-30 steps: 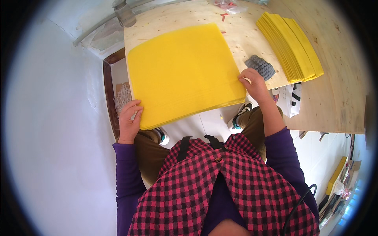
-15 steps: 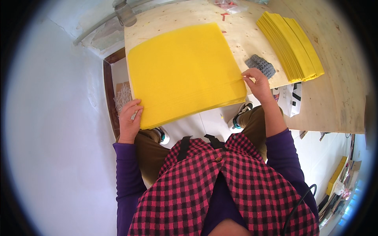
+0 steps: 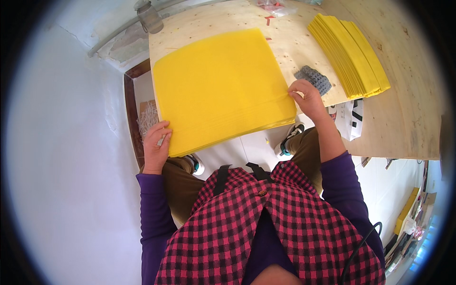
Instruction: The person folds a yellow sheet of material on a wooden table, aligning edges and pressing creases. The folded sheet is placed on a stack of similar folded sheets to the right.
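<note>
A stack of thin yellow fabric-like sheets [image 3: 223, 80] lies flat on the wooden table, its near edge reaching past the tabletop toward me. At the stack's near left corner, my left hand [image 3: 156, 147] is closed with its fingertips on the side edge. My right hand [image 3: 308, 99] pinches the right edge between thumb and forefinger, a little up from the near right corner. Several layers show along the near edge. How many sheets each hand holds, I cannot tell.
Just beyond my right hand lies a grey knitted piece [image 3: 313, 80]. Folded yellow sheets [image 3: 349, 57] are piled at the table's [image 3: 285, 47] right. A clear jar [image 3: 149, 17] stands at the far left corner. Under the table are a white printed bag [image 3: 352, 118] and shredded paper [image 3: 148, 116].
My right hand has shifted slightly left and up along the stack's right edge. The left hand and the stack look almost the same.
</note>
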### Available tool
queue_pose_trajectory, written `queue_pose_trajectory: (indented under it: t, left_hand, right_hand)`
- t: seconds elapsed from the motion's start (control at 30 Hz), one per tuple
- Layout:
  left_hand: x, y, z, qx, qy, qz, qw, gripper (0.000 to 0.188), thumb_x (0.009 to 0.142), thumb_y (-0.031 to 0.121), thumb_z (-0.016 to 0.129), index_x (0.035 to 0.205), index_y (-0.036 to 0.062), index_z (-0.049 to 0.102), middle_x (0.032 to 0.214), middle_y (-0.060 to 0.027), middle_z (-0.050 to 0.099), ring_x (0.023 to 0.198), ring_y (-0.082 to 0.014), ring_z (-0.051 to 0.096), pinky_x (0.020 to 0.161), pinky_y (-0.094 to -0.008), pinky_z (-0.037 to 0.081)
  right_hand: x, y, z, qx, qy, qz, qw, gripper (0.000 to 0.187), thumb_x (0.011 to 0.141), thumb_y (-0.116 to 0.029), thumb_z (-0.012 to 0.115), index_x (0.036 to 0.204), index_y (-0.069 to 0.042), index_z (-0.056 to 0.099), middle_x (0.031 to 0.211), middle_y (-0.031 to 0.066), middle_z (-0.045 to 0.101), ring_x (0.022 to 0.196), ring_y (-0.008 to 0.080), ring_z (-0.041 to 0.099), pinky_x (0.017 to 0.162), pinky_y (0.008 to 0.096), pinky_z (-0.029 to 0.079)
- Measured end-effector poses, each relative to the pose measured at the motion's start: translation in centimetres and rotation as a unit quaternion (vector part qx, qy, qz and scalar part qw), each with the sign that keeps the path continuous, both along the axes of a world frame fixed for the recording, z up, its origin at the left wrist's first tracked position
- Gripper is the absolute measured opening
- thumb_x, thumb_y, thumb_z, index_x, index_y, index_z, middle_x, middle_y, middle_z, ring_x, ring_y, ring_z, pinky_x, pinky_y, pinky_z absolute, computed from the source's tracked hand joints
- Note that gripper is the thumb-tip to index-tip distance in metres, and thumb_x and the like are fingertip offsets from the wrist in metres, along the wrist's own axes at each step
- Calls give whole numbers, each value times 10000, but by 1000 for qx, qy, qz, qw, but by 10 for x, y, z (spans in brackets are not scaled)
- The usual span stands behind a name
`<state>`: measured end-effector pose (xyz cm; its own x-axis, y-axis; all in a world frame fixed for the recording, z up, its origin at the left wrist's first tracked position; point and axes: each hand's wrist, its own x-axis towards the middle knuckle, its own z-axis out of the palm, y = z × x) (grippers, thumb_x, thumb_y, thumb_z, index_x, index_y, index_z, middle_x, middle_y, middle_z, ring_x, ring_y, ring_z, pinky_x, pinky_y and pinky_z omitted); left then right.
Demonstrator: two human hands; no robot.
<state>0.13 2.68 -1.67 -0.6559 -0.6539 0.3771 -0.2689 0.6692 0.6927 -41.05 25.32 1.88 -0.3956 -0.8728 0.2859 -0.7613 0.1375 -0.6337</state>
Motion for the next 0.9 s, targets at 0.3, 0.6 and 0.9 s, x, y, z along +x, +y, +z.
queue_pose_trajectory:
  t: [0.3, 0.6, 0.9]
  left_hand:
    - [0, 0, -1, 1, -3, 1, 1000, 128, 824, -60, 643, 927, 14, 660, 1138, -124, 652, 1082, -255, 604, 949, -335, 457]
    - [0, 0, -2, -19, 6, 8, 1000, 139, 791, -59, 670, 911, 10, 661, 1107, -125, 660, 1056, -276, 619, 930, -351, 479]
    - [0, 2, -1, -23, 21, 10, 999, 140, 782, -51, 676, 905, 15, 670, 1101, -119, 663, 1067, -280, 612, 933, -357, 475]
  right_hand:
    - [0, 2, 4, 6, 1, 3, 1000, 79, 802, 1, 655, 879, -15, 650, 873, 99, 625, 862, 276, 610, 775, 338, 494]
    - [7, 6, 2, 19, 11, -4, 1000, 57, 816, -22, 633, 865, 5, 624, 866, 124, 619, 860, 308, 601, 761, 359, 489]
    - [7, 7, -3, 9, 21, -9, 1000, 65, 814, -11, 634, 874, 6, 615, 857, 124, 617, 846, 304, 604, 761, 355, 489]
